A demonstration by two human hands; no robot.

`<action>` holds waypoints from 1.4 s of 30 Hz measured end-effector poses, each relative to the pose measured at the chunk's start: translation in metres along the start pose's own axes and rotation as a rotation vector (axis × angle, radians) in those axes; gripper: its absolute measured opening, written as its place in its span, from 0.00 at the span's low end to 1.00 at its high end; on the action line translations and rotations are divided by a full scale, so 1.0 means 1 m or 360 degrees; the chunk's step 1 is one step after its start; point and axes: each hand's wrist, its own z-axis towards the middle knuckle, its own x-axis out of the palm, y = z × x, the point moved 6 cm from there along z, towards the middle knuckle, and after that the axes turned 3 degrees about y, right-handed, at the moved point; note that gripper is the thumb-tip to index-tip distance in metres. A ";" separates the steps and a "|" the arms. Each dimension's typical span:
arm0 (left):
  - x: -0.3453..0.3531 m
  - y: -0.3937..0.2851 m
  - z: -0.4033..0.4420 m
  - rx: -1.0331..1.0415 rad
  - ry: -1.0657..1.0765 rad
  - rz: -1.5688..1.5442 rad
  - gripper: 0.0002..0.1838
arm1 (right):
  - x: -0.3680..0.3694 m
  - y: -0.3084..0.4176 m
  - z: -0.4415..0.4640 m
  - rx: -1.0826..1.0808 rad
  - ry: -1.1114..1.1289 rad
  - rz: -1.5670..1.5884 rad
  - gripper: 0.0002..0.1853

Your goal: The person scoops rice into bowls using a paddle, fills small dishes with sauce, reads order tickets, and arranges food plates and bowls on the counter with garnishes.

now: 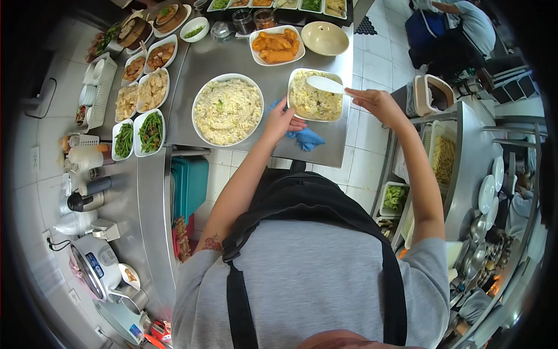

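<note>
From the head view, we see the right hand [372, 106] gripping a white spoon [325, 85] over rice [317, 104] in the square dish [321, 120], the left hand [282, 123] holding its near-left corner. Pressing rightward too hard could slide the dish — it sits by the table's [206, 58] right edge — over.

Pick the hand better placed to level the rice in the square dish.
Probably the right hand: it holds the white spoon, whose head is over the rice. The left hand is at the left side of the dish, better placed to steady it.
</note>
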 end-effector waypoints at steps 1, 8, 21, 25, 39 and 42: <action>0.001 -0.003 -0.001 -0.0013 0.0009 0.0018 0.28 | -0.005 0.001 0.004 -0.0089 -0.0049 0.0054 0.17; 0.000 -0.004 -0.001 -0.0067 0.0058 0.0042 0.28 | -0.016 0.033 0.068 -0.0283 0.0154 -0.0512 0.17; 0.001 -0.010 -0.001 -0.0141 0.0065 0.0050 0.26 | -0.032 0.020 0.090 -0.0292 0.0341 -0.0569 0.14; 0.000 -0.006 0.000 -0.0125 0.0066 0.0006 0.25 | -0.037 -0.015 0.078 -0.0109 0.0404 -0.0367 0.15; 0.027 0.020 -0.021 -0.0048 -0.0255 -0.0339 0.21 | 0.083 -0.008 -0.052 0.0728 -0.0359 0.0857 0.19; 0.043 0.026 -0.026 -0.0030 -0.0299 -0.0511 0.23 | 0.090 -0.006 -0.064 0.0757 -0.0576 0.1084 0.20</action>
